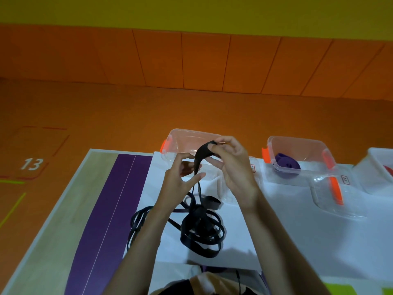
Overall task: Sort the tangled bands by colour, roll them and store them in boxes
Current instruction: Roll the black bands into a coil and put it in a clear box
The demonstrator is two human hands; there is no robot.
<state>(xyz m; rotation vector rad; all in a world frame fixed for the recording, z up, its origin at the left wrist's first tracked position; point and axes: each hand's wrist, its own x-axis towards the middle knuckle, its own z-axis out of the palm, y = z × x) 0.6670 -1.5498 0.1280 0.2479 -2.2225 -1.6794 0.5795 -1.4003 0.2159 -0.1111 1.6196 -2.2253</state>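
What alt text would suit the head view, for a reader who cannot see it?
The left hand and right hand hold up one end of a black band whose tangled rest lies on the white table. Behind them stand a clear box and a second box holding a purple band.

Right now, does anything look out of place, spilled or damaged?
Nothing spilled or damaged. The black band lies in a tangled heap on the table, its end held by the left hand and right hand.

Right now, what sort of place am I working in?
Probably a marked-out indoor workstation, not a home: a bay numbered 13 on the orange floor, a purple-striped table, and clear storage boxes lined along its far edge.
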